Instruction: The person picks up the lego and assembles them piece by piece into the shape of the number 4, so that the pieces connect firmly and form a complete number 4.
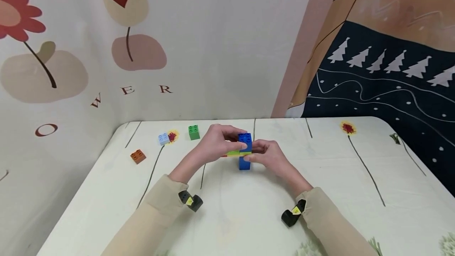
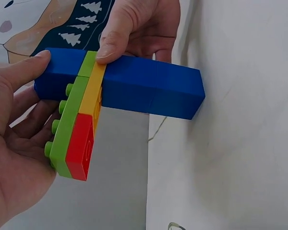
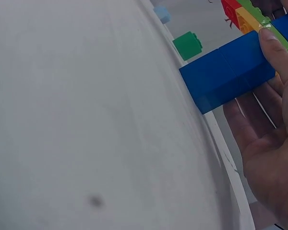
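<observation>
A brick build stands upright in front of me, held between both hands. Its lower column is two blue bricks (image 2: 153, 86); above them lie a yellow brick (image 2: 91, 91) and a red brick (image 2: 80, 148) side by side under a long lime green brick (image 2: 69, 124). One more blue brick (image 1: 245, 137) sits on top. My left hand (image 1: 213, 144) pinches this top brick between thumb and fingers. With thumb and fingers, my right hand (image 1: 273, 157) holds the build around the yellow layer, just above the lower blue column. The long brick juts out leftward, partly behind my left hand.
Three loose bricks lie on the table's left side: an orange-brown one (image 1: 138, 156), a light blue one (image 1: 164, 139) and a green one (image 1: 193, 132). A flower-patterned cloth covers the table (image 1: 337, 169). Printed curtains (image 1: 213, 50) hang behind it.
</observation>
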The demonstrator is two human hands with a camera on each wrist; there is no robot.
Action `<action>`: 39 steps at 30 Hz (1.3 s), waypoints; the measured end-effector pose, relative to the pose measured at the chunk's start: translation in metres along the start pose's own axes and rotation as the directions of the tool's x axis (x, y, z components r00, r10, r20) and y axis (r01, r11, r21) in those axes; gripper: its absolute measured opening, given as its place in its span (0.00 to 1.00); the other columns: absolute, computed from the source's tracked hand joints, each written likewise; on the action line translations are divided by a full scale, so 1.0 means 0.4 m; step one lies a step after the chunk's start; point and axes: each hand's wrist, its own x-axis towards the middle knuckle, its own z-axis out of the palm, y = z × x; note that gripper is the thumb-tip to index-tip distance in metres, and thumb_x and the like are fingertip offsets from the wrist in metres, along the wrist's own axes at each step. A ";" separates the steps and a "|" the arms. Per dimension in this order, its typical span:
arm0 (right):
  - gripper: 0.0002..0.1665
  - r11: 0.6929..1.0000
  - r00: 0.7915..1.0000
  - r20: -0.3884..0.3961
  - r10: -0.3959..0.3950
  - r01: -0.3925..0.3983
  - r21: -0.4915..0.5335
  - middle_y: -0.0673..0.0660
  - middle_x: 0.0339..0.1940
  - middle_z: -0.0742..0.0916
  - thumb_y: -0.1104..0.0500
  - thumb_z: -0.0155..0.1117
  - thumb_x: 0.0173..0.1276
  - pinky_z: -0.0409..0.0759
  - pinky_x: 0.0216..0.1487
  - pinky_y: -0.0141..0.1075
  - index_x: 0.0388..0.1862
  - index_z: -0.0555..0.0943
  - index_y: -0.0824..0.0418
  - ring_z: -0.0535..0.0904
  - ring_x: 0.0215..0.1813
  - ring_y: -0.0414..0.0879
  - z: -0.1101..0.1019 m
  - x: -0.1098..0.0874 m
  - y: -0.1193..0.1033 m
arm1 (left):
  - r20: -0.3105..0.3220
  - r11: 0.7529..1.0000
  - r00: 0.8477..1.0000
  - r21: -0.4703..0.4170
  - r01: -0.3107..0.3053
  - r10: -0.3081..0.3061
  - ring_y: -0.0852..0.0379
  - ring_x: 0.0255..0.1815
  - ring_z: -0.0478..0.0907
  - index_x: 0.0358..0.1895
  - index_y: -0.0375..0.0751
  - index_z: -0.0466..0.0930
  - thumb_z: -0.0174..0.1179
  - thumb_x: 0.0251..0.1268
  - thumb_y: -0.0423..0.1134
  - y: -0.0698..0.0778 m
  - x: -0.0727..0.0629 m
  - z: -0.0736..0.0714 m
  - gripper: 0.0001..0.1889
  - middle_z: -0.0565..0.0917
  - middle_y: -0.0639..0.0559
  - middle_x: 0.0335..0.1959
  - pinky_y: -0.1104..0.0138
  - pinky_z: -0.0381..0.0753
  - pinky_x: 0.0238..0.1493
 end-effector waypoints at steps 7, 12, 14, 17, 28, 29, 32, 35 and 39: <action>0.22 1.000 1.000 0.003 0.008 -0.008 0.001 0.60 0.48 0.90 0.60 0.78 0.64 0.85 0.54 0.42 0.54 0.85 0.68 0.86 0.56 0.54 -0.001 0.002 0.008 | 0.026 1.000 1.000 0.016 0.013 -0.013 0.54 0.40 0.84 0.55 0.37 0.87 0.74 0.62 0.36 0.010 0.006 -0.005 0.19 0.89 0.50 0.42 0.64 0.85 0.44; 0.22 1.000 1.000 0.001 0.000 0.000 0.013 0.61 0.48 0.90 0.61 0.78 0.64 0.85 0.53 0.41 0.54 0.85 0.69 0.86 0.57 0.55 0.002 0.002 0.003 | 0.065 0.999 0.997 0.009 0.033 -0.033 0.54 0.39 0.84 0.54 0.37 0.88 0.75 0.60 0.35 0.019 0.018 -0.018 0.18 0.89 0.50 0.41 0.64 0.85 0.44; 0.22 1.000 1.000 -0.003 0.002 -0.002 0.009 0.60 0.48 0.90 0.61 0.78 0.64 0.85 0.53 0.40 0.54 0.85 0.69 0.86 0.57 0.55 0.003 0.001 0.002 | 0.079 0.999 0.996 0.005 0.043 -0.043 0.53 0.39 0.84 0.54 0.37 0.88 0.76 0.60 0.35 0.022 0.020 -0.021 0.18 0.89 0.50 0.42 0.64 0.85 0.44; 0.21 1.000 1.000 -0.006 0.005 -0.005 0.008 0.60 0.48 0.90 0.61 0.78 0.64 0.86 0.53 0.41 0.53 0.85 0.68 0.86 0.57 0.55 0.004 0.000 0.001 | 0.088 0.999 0.995 -0.001 0.053 -0.053 0.53 0.40 0.84 0.54 0.36 0.88 0.76 0.60 0.35 0.025 0.018 -0.022 0.19 0.89 0.50 0.42 0.64 0.85 0.45; 0.19 1.000 1.000 -0.004 -0.012 0.012 -0.007 0.60 0.46 0.90 0.62 0.78 0.63 0.86 0.51 0.41 0.51 0.85 0.69 0.86 0.55 0.55 0.002 0.003 -0.006 | 0.089 0.999 0.996 0.044 0.007 -0.011 0.51 0.47 0.84 0.62 0.38 0.84 0.73 0.64 0.39 0.019 0.001 -0.035 0.23 0.87 0.49 0.49 0.64 0.85 0.50; 0.19 1.000 1.000 -0.006 -0.011 0.011 -0.005 0.60 0.47 0.90 0.63 0.78 0.63 0.86 0.51 0.41 0.51 0.85 0.69 0.86 0.55 0.55 0.002 0.003 -0.007 | 0.075 0.999 0.997 0.042 0.011 -0.014 0.51 0.49 0.84 0.63 0.38 0.83 0.73 0.65 0.40 0.016 -0.003 -0.042 0.24 0.87 0.49 0.50 0.64 0.85 0.51; 0.19 1.000 1.000 -0.015 0.006 -0.006 0.004 0.61 0.48 0.90 0.63 0.77 0.63 0.86 0.52 0.41 0.52 0.84 0.69 0.86 0.55 0.54 0.003 0.003 -0.010 | 0.012 1.000 1.000 0.009 0.028 -0.028 0.49 0.55 0.83 0.64 0.39 0.82 0.71 0.66 0.40 -0.001 -0.014 -0.071 0.24 0.86 0.47 0.54 0.61 0.84 0.55; 0.20 0.999 0.999 -0.025 0.032 -0.033 -0.007 0.60 0.49 0.90 0.63 0.78 0.63 0.86 0.52 0.39 0.52 0.85 0.68 0.86 0.54 0.53 0.004 0.004 -0.008 | -0.065 0.998 0.997 -0.033 0.050 -0.052 0.49 0.57 0.83 0.63 0.39 0.82 0.70 0.68 0.37 -0.031 -0.029 -0.108 0.22 0.85 0.45 0.57 0.59 0.83 0.57; 0.20 0.998 0.998 -0.032 0.053 -0.053 -0.018 0.60 0.49 0.90 0.63 0.78 0.63 0.85 0.52 0.38 0.52 0.85 0.67 0.85 0.55 0.52 0.007 0.003 -0.007 | -0.187 0.994 0.977 -0.070 0.089 -0.101 0.45 0.60 0.82 0.65 0.39 0.81 0.69 0.69 0.35 -0.082 -0.050 -0.151 0.22 0.83 0.44 0.60 0.57 0.82 0.59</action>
